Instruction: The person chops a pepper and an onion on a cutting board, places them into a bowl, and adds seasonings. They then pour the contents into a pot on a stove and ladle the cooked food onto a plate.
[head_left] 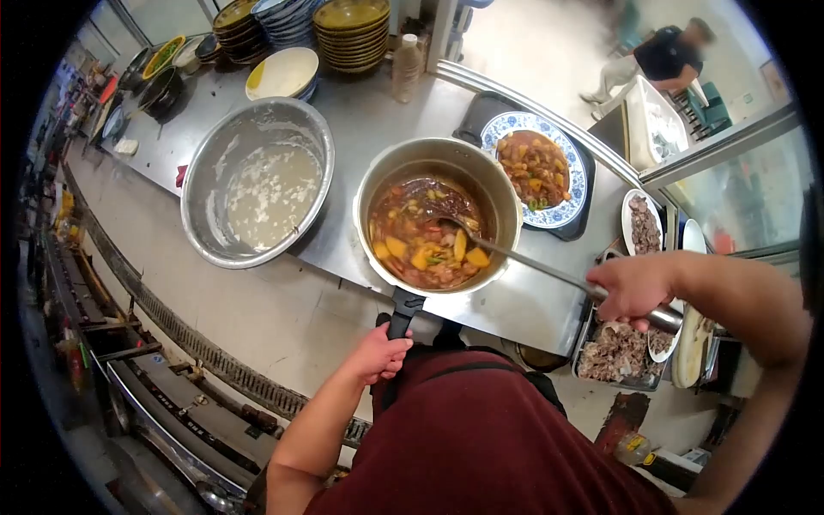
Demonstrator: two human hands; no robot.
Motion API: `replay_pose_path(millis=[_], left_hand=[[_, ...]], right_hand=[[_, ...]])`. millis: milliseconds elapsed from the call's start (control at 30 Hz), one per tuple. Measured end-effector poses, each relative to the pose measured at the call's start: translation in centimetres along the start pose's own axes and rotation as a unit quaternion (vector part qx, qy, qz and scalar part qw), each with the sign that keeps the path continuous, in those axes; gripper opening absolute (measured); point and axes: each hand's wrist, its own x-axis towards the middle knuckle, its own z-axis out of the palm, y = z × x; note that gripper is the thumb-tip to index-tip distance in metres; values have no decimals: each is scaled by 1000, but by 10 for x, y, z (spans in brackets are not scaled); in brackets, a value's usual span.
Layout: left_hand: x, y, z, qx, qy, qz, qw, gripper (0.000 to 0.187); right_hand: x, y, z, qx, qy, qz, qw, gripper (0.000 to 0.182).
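A deep metal pot [506,184] stands on the steel counter, with reddish-brown stew [421,223] and yellow chunks inside. My left hand [381,354] is wrapped round the pot's black handle [402,316]. In my right hand [631,287] is the metal handle of a ladle [536,264], which slants down into the pot; its bowl is sunk in the stew and mostly hidden. Just behind the pot to the right, a blue-and-white patterned plate [573,176] carries a similar stew, resting on a dark tray [468,129].
A large metal basin [197,206] of cloudy liquid stands to the left. Stacked bowls [352,34] and a plastic bottle [407,69] are at the back. Chopped meat [616,352] fills a tray at right. Behind the window, a person [669,56] sits.
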Motion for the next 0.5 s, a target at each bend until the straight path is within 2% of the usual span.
replay_pose_path(millis=[33, 133, 167, 233, 267, 300, 400, 500], left_hand=[[1, -1, 1, 20, -9, -10, 1000, 23], [-1, 2, 1, 33, -17, -28, 999, 29], [-1, 3, 0, 34, -13, -27, 999, 29], [0, 1, 0, 26, -22, -35, 999, 30], [-1, 0, 1, 26, -18, -35, 999, 30], [-1, 1, 2, 23, -15, -36, 999, 30], [-1, 2, 5, 18, -3, -38, 999, 28], [-1, 0, 4, 15, 2, -39, 999, 28]], right_hand=[[7, 3, 5, 0, -1, -2, 1000, 19], [34, 14, 16, 190, -100, -65, 975, 15], [46, 21, 20, 189, -102, -68, 974, 15], [72, 39, 29, 392, -228, -111, 884, 15], [81, 46, 38, 448, -241, -124, 852, 17], [89, 53, 45, 445, -244, -126, 852, 17], [96, 69, 59, 554, -302, -131, 764, 19], [95, 87, 70, 568, -323, -177, 736, 18]])
